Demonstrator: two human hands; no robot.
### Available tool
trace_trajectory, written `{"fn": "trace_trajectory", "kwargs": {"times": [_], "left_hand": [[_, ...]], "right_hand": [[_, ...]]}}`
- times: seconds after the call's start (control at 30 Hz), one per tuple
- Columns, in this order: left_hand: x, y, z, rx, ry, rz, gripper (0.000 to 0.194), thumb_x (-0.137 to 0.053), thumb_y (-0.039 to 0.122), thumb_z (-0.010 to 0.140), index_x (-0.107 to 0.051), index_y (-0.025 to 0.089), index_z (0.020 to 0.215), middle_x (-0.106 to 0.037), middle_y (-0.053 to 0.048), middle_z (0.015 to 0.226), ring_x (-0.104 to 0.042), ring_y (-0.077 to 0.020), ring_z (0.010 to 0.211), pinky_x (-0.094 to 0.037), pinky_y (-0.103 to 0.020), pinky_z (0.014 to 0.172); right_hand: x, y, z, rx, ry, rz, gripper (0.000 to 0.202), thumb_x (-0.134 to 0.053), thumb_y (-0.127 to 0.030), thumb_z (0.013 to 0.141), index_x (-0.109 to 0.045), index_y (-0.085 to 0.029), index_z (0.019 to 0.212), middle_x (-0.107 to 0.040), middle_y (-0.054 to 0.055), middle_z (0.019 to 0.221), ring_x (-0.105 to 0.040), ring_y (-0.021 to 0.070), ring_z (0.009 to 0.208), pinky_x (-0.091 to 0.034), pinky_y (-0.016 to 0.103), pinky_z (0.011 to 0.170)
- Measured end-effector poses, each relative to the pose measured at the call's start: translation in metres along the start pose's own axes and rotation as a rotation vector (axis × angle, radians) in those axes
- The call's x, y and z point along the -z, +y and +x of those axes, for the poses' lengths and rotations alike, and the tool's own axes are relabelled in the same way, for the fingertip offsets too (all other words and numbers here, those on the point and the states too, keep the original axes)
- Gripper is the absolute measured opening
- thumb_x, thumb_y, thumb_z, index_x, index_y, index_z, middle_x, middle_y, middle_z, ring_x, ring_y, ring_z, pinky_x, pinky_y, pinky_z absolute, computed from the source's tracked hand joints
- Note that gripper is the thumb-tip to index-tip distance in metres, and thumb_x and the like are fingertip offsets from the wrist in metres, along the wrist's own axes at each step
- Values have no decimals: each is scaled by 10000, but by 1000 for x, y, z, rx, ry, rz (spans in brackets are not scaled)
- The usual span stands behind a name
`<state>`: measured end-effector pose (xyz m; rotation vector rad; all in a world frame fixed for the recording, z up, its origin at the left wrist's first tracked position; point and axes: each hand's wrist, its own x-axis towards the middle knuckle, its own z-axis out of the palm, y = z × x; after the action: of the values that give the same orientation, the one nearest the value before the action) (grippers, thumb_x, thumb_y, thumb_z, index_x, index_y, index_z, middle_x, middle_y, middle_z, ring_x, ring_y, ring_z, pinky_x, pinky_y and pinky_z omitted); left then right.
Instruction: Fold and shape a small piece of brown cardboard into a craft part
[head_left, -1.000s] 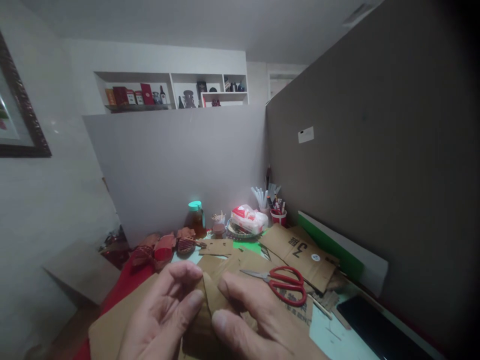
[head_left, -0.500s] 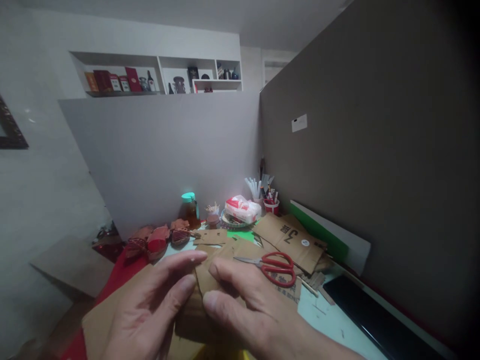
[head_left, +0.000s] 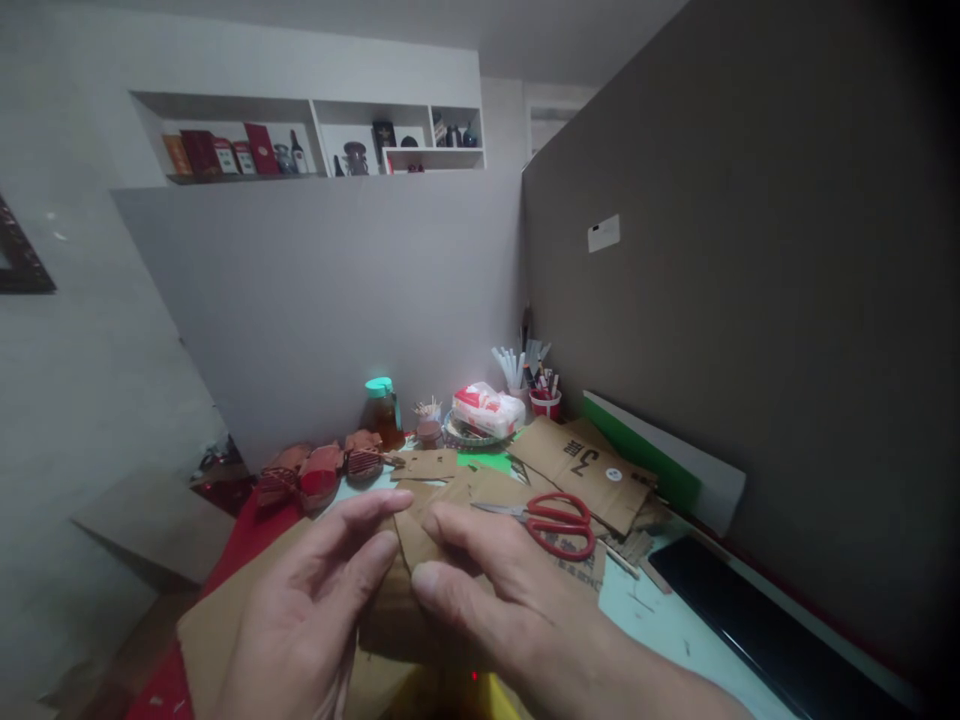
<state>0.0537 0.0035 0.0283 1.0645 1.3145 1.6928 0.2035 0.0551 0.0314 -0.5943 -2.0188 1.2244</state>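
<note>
Nearest, left hand and right hand meeting low in view over a small folded cardboard piece. Left fingers stretched along its left edge, right fingers pressing its right side, thumb tips close below; piece pinched between both hands, peak upright between the fingertips. Resting under them, a large cardboard sheet spread over red cloth. Just right of the right fingers, red scissors, shut, lying on cardboard scraps printed with a "3". Dark slab at the near right of the table. Farther back, left: reddish patterned bits. Behind those, jar with teal lid, small cup, wrapped pack on a plate, red cup of pens. Grey partitions behind and to the right. Farthest, wall shelves with boxes and bottles.
</note>
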Motion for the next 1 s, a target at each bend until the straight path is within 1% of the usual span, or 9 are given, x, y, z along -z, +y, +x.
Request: {"fn": "trace_trajectory", "kwargs": {"times": [0.1, 0.27, 0.37, 0.43, 0.57, 0.7, 0.77, 0.87, 1.0], "left_hand": [[1, -1, 0, -9, 10, 16, 322, -857, 456, 688, -770, 265, 932, -753, -5, 1001, -646, -238, 1081, -510, -193, 849], [3, -3, 2, 25, -17, -2, 338, -850, 488, 691, -769, 300, 959, -745, 23, 1045, -594, -236, 1194, -464, -168, 952], [1, 0, 0, 59, -51, -42, 365, -852, 496, 677, -764, 310, 978, -753, 21, 1068, -614, -236, 1169, -502, -163, 897], [0, 2, -1, 41, -58, -8, 431, -857, 497, 663, -756, 299, 1033, -754, -3, 1122, -636, -253, 1151, -526, -183, 871], [1, 2, 0, 7, -90, 49, 477, -841, 512, 675, -745, 320, 1101, -746, -11, 1184, -602, -294, 1233, -508, -243, 983], [4, -3, 2, -12, -85, 105, 430, -812, 556, 691, -748, 387, 1081, -738, 56, 1214, -562, -229, 1292, -482, -148, 965], [6, -4, 2, -24, -99, 135, 408, -797, 564, 714, -742, 410, 1088, -721, 73, 1251, -546, -214, 1308, -463, -146, 987], [8, -4, 2, -34, -104, 176, 385, -782, 576, 727, -735, 445, 1086, -694, 81, 1299, -501, -245, 1349, -393, -253, 1112], [9, -4, 3, -67, -70, 232, 367, -765, 584, 738, -722, 482, 1087, -680, 85, 1315, -442, -307, 1385, -267, -446, 1212]], "right_hand": [[1, -3, -1, -4, -33, 22, 181, -475, -284, 927, -428, -204, 771, -451, -35, 764, -426, 128, 711, -309, 279, 609], [3, -7, -2, -40, -45, 59, 168, -473, -291, 939, -458, -196, 801, -489, -14, 816, -467, 142, 768, -333, 278, 637], [4, -8, -2, -3, -30, 121, 225, -491, -284, 928, -391, -206, 742, -442, -25, 752, -489, 152, 789, -366, 274, 669], [5, -9, -2, -9, -25, 140, 244, -497, -303, 938, -398, -205, 737, -443, -24, 747, -498, 159, 805, -382, 274, 681], [8, -10, -3, -25, -43, 142, 188, -480, -314, 958, -491, -188, 819, -525, 3, 860, -492, 159, 820, -380, 280, 684], [9, -10, -4, -24, -48, 102, 177, -471, -282, 959, -487, -192, 807, -499, -12, 833, -449, 145, 772, -335, 281, 640], [9, -9, -4, -33, -46, 91, 181, -477, -261, 946, -455, -198, 778, -457, -26, 791, -414, 133, 736, -305, 277, 608], [8, -7, -4, -87, -54, 118, 203, -495, -238, 923, -411, -202, 742, -399, -42, 735, -376, 113, 683, -277, 265, 579], [9, -4, -2, -120, -65, 170, 256, -486, -286, 950, -453, -191, 715, -454, -37, 698, -438, 104, 652, -303, 250, 575]]}}
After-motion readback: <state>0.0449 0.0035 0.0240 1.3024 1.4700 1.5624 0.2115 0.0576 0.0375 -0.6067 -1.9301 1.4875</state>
